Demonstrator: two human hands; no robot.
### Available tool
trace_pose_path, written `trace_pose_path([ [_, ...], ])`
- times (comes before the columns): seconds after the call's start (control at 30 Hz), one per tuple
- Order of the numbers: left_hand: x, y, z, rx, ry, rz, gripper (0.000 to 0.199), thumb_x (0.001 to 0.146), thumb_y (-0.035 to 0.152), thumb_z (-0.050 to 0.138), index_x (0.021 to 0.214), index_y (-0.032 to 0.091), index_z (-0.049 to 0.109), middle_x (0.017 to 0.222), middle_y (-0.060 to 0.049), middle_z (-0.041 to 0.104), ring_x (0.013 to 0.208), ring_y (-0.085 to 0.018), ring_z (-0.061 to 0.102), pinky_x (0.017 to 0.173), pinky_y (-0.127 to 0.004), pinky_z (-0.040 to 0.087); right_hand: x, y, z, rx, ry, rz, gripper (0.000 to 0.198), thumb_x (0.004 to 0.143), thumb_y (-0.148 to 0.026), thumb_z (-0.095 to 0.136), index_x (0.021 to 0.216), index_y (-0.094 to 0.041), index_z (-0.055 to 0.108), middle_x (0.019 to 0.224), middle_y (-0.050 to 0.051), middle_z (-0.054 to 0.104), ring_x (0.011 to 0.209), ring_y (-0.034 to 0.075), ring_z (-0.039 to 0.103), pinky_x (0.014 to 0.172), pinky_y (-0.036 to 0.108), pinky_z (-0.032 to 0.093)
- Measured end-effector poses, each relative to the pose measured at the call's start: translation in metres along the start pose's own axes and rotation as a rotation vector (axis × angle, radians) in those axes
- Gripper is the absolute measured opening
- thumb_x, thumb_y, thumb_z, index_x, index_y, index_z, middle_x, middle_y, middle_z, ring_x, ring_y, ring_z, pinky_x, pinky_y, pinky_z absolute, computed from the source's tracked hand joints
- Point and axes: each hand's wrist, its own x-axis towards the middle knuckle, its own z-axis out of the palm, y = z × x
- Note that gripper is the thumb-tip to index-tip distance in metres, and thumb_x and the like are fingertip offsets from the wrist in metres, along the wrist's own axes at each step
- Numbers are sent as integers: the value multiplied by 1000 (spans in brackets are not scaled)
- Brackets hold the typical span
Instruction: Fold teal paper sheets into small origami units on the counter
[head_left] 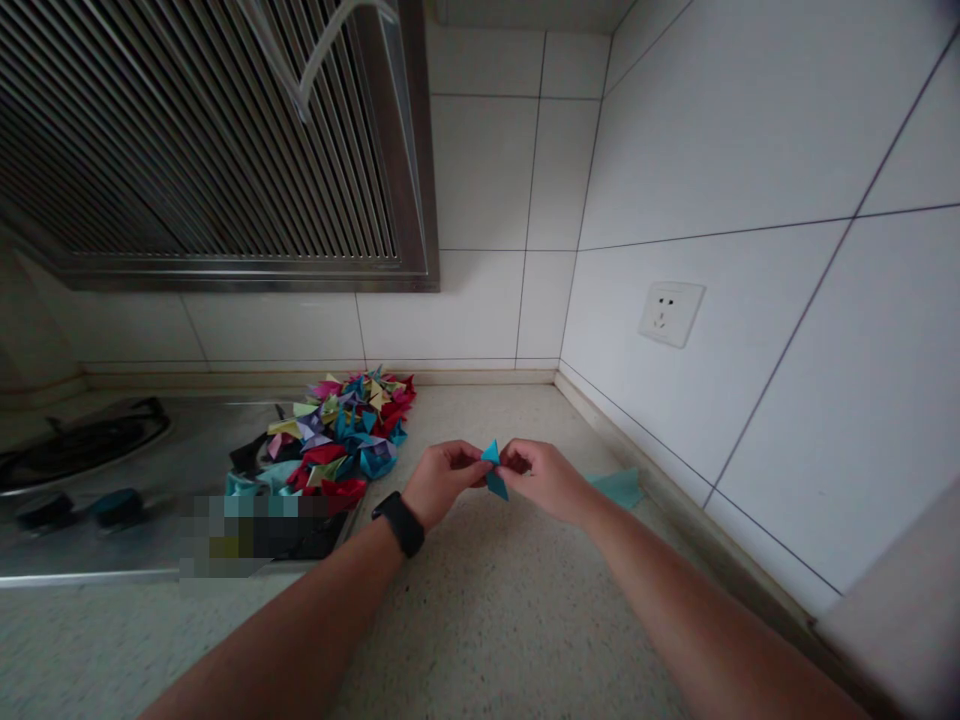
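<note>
Between my two hands, just above the countertop, is a small piece of folded blue origami paper (496, 484). A pointed tip sticks up and a flat flap hangs below my fingers. My left hand (448, 482), with a black watch (400, 523) on its wrist, pinches the paper from the left. From the right, my right hand (546, 478) pinches the same paper, its thumb and fingertips close to the left ones. Light teal sheets of paper (621, 487) lie on the counter behind my right wrist.
A heap of folded paper figures (345, 430) in many colours spreads over the right side of the gas stove (202, 430). Above hangs a slatted range hood (225, 150). A tiled wall with a power socket (671, 313) bounds the speckled countertop (487, 620) on the right.
</note>
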Motion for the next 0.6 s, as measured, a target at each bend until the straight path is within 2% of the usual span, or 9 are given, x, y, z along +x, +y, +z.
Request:
trace_pose_path([
  [0.3, -5, 7, 7, 108, 80, -111, 31, 66, 32, 77, 78, 6, 65, 72, -10, 67, 61, -13, 63, 63, -26, 54, 2, 3, 8, -134, 107, 22, 8, 76, -24, 60, 73, -16, 58, 66, -1, 60, 59, 9, 52, 55, 20, 37],
  [0.6, -6, 13, 10, -36, 107, -150, 35, 62, 29, 79, 82, 4, 66, 77, -11, 67, 64, -15, 64, 70, -31, 56, -1, -10, 10, -267, 192, -68, 7, 79, -19, 56, 72, -17, 57, 67, -1, 58, 58, 9, 48, 55, 20, 33],
])
